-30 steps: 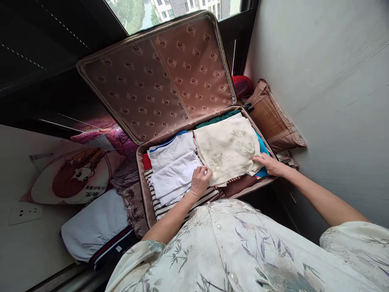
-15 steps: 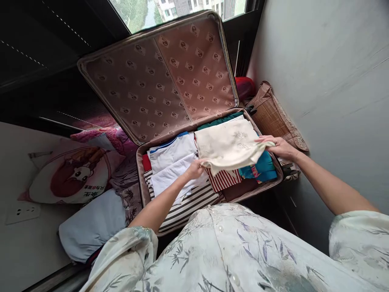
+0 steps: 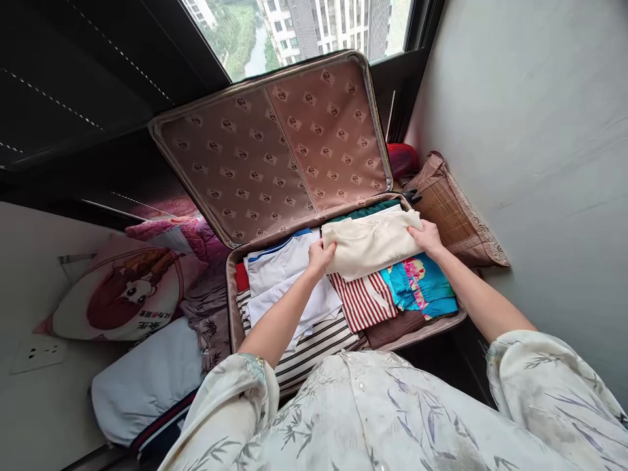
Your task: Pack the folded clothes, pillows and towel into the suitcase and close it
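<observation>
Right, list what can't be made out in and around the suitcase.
Head view only:
- Cream garment: doubled over between left hand and right hand, so its type is unclear.
- Clothes lower in the suitcase: hidden by upper layers.
- Red object: blocked by the lid.
- Pillow print: too small.

You have folded the cream cloth [image 3: 371,245] back on itself. A second ago it lay spread flat across the right side of the suitcase [image 3: 235,314]; now it sits doubled up as a narrower band toward the far edge. Your left hand [image 3: 321,254] has moved from the near left corner of the cloth up to its far left end, and your right hand [image 3: 426,237] has travelled from the near right corner to the far right end. That fold has uncovered the red striped garment [image 3: 363,299] and the turquoise flowered garment [image 3: 419,284] beneath.
</observation>
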